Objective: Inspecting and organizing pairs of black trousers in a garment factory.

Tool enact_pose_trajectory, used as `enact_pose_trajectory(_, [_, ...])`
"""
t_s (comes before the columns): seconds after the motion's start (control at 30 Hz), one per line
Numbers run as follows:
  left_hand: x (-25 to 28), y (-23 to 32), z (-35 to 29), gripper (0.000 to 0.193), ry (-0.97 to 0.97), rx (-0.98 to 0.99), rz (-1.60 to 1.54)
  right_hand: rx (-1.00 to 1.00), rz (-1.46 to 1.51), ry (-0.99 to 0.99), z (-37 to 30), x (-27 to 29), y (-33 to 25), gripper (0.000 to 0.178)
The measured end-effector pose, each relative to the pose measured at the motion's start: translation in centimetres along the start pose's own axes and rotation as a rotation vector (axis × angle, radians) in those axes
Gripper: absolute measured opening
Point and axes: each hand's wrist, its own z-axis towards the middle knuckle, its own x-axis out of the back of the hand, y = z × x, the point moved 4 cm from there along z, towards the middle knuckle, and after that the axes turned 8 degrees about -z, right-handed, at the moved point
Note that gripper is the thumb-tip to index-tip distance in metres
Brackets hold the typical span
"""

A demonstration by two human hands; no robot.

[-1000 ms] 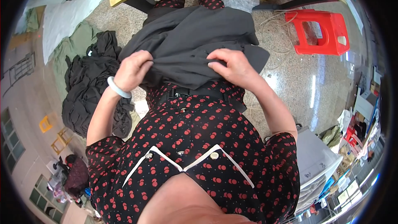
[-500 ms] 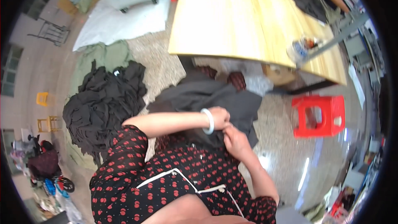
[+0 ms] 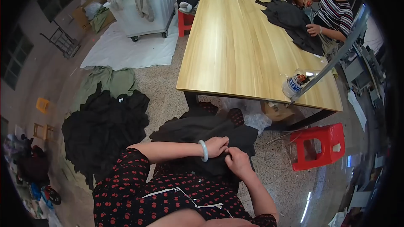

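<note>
A dark grey-black cloth (image 3: 189,128) lies spread over my lap and knees. Above it, my left hand (image 3: 216,146), with a pale bangle at the wrist, is closed with fingertips pinched on the fabric. My right hand (image 3: 239,162) is closed close beside it, thumb and forefinger pinched on the same cloth. The fingertips nearly meet, and the exact piece of fabric between them is too small to make out.
A wooden-topped table (image 3: 227,38) stands ahead, with a jar (image 3: 291,87) at its near right corner. A pile of dark cloth (image 3: 105,130) lies left, a red stool (image 3: 317,147) right. Beyond are a wheeled white bin (image 3: 145,14) and co-workers handling dark cloth.
The view has tilted upward, bringing the co-workers and the full bin into sight. My hands stay over the cloth, their fingertips slightly farther apart.
</note>
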Motion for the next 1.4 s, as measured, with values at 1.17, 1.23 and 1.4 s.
enact_pose_trajectory(1.17, [-1.8, -0.5, -2.6, 0.031, -0.118, 0.054, 0.208, -0.016, -0.062, 0.136, -2.0, -1.9, 0.1, 0.009])
enact_pose_trajectory(1.23, [-1.0, 0.4, -2.6, 0.025, -0.058, -0.017, 0.229, -0.002, -0.045, 0.168, -1.3, -1.5, 0.0, 0.008])
enact_pose_trajectory(1.4, [-1.0, 0.3, -2.3, 0.011, 0.049, -0.053, 0.253, -0.094, -0.026, 0.128, -0.4, -1.9, 0.8, 0.012])
